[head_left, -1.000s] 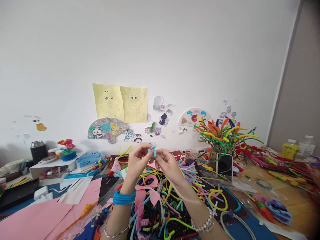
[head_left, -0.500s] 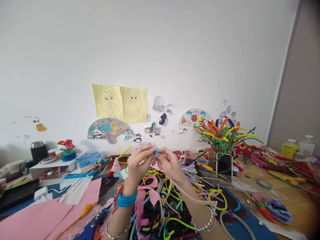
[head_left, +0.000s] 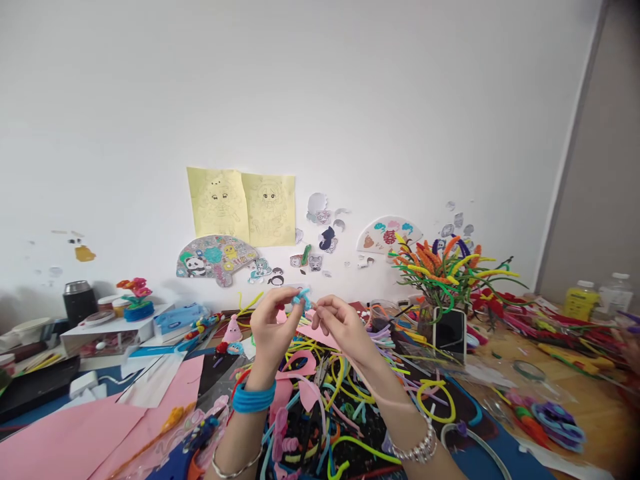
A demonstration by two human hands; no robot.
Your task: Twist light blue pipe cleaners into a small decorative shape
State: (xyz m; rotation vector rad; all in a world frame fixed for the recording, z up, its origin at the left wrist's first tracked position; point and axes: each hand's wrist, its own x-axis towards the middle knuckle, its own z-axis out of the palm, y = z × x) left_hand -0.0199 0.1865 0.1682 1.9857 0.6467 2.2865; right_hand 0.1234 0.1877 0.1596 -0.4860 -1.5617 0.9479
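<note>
My left hand [head_left: 275, 323] pinches a small twisted piece of light-blue pipe cleaner [head_left: 303, 299] between thumb and fingertips, raised above the cluttered table. Close on its right, my right hand [head_left: 341, 325] has its thumb and fingers pressed together. A pale pink pipe cleaner [head_left: 395, 402] trails from that hand along the forearm; its gripped end is hidden by the fingers. Coiled blue pipe cleaner [head_left: 254, 398] circles my left wrist. Below both hands lie loose yellow pipe cleaners [head_left: 339, 387] and a pink looped shape [head_left: 306, 393].
A vase of pipe-cleaner flowers [head_left: 440, 267] and a propped phone [head_left: 449, 333] stand at the right. Pink sheets [head_left: 65, 433] cover the left front. A pink cone figure [head_left: 233, 330] stands behind my left hand. Bottles [head_left: 580, 300] are at far right.
My left hand has tilted and drawn slightly left with the blue piece, opening a small gap from my right fingers. The pink pipe cleaner now lies closer along my right forearm.
</note>
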